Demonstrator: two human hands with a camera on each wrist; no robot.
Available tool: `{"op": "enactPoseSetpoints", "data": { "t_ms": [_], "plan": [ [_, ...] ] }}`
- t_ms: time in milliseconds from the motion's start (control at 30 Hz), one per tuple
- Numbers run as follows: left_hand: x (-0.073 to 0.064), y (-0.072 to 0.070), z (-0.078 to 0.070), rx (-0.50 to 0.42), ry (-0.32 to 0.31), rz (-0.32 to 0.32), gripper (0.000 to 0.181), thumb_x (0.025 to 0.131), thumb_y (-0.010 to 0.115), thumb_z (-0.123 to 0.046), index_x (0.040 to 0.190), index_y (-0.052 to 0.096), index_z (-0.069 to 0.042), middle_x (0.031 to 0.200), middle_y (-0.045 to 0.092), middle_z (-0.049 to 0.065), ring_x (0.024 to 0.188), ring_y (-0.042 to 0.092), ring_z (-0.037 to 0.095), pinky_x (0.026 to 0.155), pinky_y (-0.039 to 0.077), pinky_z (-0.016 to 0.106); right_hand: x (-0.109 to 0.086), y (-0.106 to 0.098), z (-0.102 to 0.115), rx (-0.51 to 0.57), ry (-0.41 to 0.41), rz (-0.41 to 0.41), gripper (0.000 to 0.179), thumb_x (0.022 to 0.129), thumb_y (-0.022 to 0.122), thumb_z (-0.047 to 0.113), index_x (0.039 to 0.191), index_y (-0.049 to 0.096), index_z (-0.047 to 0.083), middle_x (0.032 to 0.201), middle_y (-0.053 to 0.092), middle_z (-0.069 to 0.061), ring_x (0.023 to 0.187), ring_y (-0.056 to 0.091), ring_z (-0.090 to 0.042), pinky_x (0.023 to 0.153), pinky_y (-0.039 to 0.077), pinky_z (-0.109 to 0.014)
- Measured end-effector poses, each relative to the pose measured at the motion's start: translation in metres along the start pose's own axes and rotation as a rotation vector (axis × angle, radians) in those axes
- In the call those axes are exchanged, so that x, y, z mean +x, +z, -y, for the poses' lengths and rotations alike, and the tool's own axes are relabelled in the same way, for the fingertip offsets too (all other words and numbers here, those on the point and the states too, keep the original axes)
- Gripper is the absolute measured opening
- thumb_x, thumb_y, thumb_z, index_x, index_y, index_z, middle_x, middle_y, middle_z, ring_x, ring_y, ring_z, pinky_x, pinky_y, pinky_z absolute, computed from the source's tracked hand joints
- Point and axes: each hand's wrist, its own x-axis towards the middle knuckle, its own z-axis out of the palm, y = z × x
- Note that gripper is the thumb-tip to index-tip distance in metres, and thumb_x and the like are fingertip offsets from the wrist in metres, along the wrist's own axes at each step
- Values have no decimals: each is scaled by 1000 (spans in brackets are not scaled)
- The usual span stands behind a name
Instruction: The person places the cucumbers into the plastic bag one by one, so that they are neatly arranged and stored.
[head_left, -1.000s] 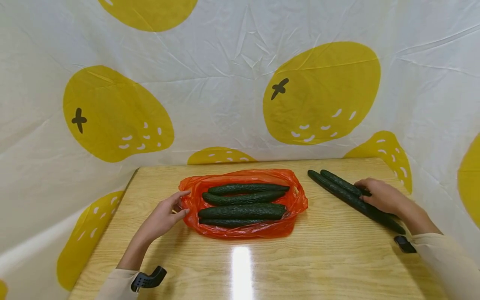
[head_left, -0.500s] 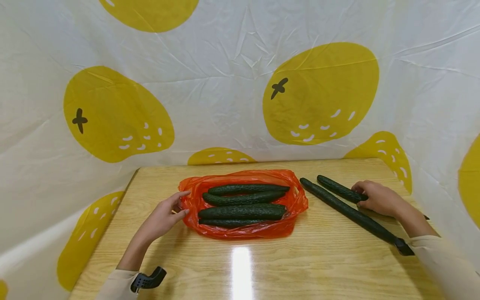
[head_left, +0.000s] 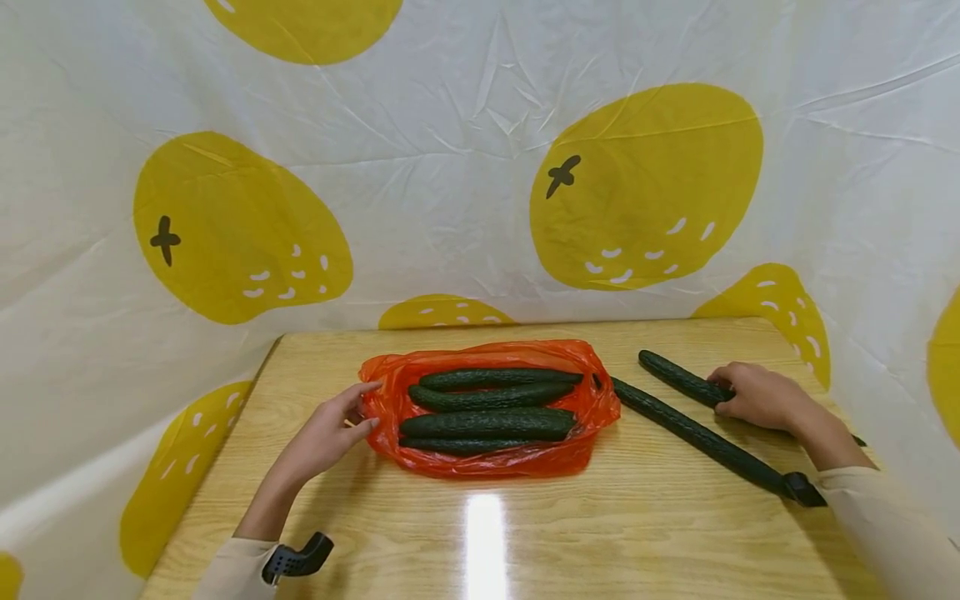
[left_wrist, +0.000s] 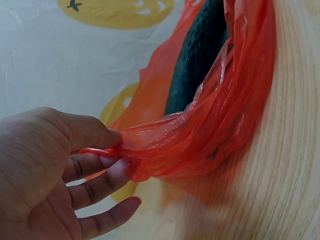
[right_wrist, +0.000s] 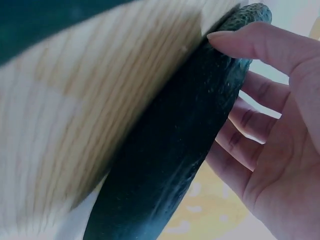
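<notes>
A red plastic bag (head_left: 517,464) lies on its side of the table with its mouth facing up, and several dark green cucumbers (head_left: 487,423) rest lengthwise inside. At its left end, my left hand (head_left: 324,435) pinches the bag's edge between thumb and fingers, as the left wrist view shows. My right hand (head_left: 761,402) holds a cucumber (head_left: 678,377) lying on the table to the right, thumb on one side and fingers on the other. Nearer to me, a longer loose cucumber (head_left: 697,433) slants across the wood, its far tip at the bag's right end. Its near end is beside the right wrist camera.
The wooden table (head_left: 390,533) ends at the back against a white curtain (head_left: 442,225) printed with yellow fruit, which also hangs along both sides. A black wrist camera (head_left: 296,558) sits on the left forearm, and another (head_left: 804,490) on the right.
The longer loose cucumber has shifted left and nearer to me, away from the other one, until its tip meets the bag. My right hand has barely moved; the left stays on the bag.
</notes>
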Motion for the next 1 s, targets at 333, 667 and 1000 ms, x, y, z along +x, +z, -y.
{"op": "enactPoseSetpoints", "data": {
  "t_ms": [333, 667, 1000],
  "plan": [
    [0, -2, -4, 5, -6, 11, 58, 97, 67, -7, 151, 45, -4, 90, 61, 4, 85, 61, 19, 66, 51, 29, -1, -12, -3, 50, -34, -38, 44, 82, 79, 20, 113, 67, -8, 104, 72, -17, 89, 69, -32, 77, 55, -54],
    [1, -2, -4, 3, 3, 10, 58, 97, 67, -7, 151, 45, -4, 90, 61, 3, 85, 62, 19, 67, 52, 29, -4, -16, 6, 30, -111, -63, 47, 87, 78, 17, 123, 63, -9, 113, 70, -19, 92, 69, -29, 79, 55, -51],
    [0, -3, -2, 1, -15, 9, 58, 97, 67, -7, 151, 46, -6, 89, 61, 3, 84, 61, 19, 66, 51, 29, -5, -28, 26, -48, -178, -62, 49, 89, 77, 22, 129, 63, -3, 118, 66, -14, 92, 69, -22, 76, 56, -45]
  ]
}}
